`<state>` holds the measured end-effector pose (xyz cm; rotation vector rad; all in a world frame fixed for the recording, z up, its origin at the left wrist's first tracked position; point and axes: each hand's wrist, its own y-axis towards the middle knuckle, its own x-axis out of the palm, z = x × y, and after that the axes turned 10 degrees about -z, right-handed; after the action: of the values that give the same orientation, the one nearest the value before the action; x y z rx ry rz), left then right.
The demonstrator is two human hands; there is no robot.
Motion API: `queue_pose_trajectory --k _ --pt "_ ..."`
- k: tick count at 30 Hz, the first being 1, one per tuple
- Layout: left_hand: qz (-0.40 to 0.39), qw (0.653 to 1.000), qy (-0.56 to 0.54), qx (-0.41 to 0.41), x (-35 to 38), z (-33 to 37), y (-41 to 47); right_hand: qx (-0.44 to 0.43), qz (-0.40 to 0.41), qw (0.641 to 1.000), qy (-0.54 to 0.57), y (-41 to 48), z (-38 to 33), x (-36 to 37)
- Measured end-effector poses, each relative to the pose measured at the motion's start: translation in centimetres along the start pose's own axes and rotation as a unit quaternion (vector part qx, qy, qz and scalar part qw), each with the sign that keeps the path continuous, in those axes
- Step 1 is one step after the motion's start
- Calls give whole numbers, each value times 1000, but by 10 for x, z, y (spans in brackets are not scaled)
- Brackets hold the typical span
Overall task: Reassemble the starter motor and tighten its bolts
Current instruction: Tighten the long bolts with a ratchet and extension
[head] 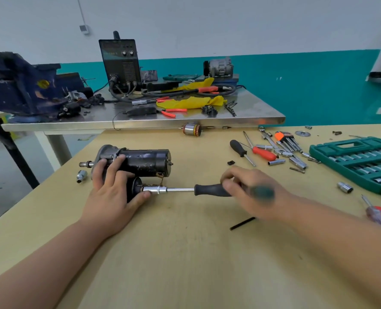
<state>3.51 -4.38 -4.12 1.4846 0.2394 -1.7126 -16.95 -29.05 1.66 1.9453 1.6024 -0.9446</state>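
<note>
Pale worktop [185, 253]. A thin black rod [242, 223] lies just on the near side of your right hand [249, 190].

Right hand, blurred: fingers curled round the black handle of the socket driver [185, 190]. The driver is held level and points at your left hand [112, 188].

Left hand grips the starter motor [140, 162], fingers over the black housing, thumb touching the driver's socket. The motor lies on its side under that hand.

Loose socket [81, 175] just left of your left hand. Green socket case [359, 161] beyond your right hand. Armature [192, 130] farther off, between your hands.
</note>
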Motion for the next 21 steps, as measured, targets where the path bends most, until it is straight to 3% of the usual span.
queue_pose_trajectory --k 1,2,3,4,5,6,7,8,9,11,12,13,14,15,16,17,18,20,21 --pt "3 1000 -4 -4 0 0 1 79 -58 979 176 6 -4 0" --pt "3 1000 -2 -8 -1 0 0 129 -99 948 274 11 -11 1" --pt "-1 1000 5 -8 -1 1 0 129 -112 946 274 14 -7 -1" --pt "-5 1000 9 -4 -2 2 0 66 -97 979 169 13 3 -1" --pt "-4 1000 8 -4 -2 3 0 -26 -47 998 -32 8 2 2" --pt "0 1000 2 -7 -2 3 0 -45 22 993 -103 1 -1 2" --pt "2 1000 -1 -10 -2 2 0 -73 33 988 -129 -1 -1 -1" --pt "3 1000 1 -12 -2 2 -1 -49 16 996 -78 2 1 -1" --pt "0 1000 6 -12 -2 1 -1 22 -20 998 55 4 -5 0" --pt "-2 1000 7 -21 -2 -1 0 112 -89 954 263 12 -17 -1" --pt "-3 1000 8 -22 -2 -1 0 148 -111 938 295 13 -16 2" --pt "-5 1000 9 -19 -2 1 0 99 -118 961 228 15 -7 3" --pt "-1 1000 8 -16 -2 1 1 0 -46 998 54 10 -2 3" --pt "3 1000 8 -16 -2 0 1 -27 35 997 -66 5 -5 1" --pt "3 1000 7 -17 -2 0 1 -65 38 992 -106 2 -3 0" --pt "2 1000 8 -19 -1 1 1 -37 5 998 -59 4 1 0" --pt "-2 1000 6 -20 -1 0 1 19 -1 997 72 7 -2 2" --pt "0 999 -5 -34 -2 0 1 110 -40 966 232 13 -15 6" --pt "-5 999 -6 -38 -4 1 0 124 -60 959 248 13 -13 8"
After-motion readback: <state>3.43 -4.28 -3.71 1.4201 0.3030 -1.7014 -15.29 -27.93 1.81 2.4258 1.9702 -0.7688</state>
